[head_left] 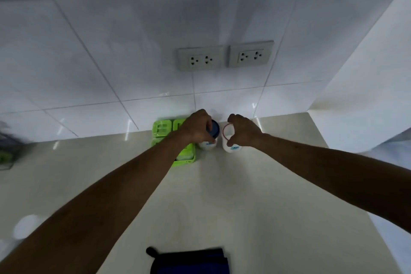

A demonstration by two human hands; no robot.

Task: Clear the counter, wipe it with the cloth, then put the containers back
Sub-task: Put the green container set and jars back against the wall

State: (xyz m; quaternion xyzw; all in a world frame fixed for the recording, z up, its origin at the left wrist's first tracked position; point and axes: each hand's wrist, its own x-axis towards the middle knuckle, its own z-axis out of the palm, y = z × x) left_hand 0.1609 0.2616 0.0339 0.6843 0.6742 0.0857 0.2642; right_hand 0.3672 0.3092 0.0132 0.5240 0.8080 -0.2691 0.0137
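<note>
Two white containers stand upright on the bench (244, 207), long axes vertical, side by side and just apart, close to the tiled back wall (111, 62). The left hand (195, 129) comes down on the blue-lidded container (213, 132); its fingers (206, 121) are curled over the lid's far edge and the thumb is at the near side, so the hand grips it from above. The right hand (243, 132) holds the red-rimmed container (229, 140) the same way, its fingers (233, 118) hooked over the far rim and the thumb pinching in at the front. Each container shows a small blue label low on its front. The blue lid hides what is in the first; the contents of the second cannot be told either.

Just left of them, touching the wall, lies a green compartment tray (163, 128), partly covered by the left forearm; what its compartments hold is unclear.

A side wall (367, 84) closes off the bench on the right. The beige surface runs open from the containers to a dark blue cloth (191, 260) at the near edge. A white round object (26, 227) sits blurred at the lower left. Two double sockets (200, 58) are set in the wall above.
</note>
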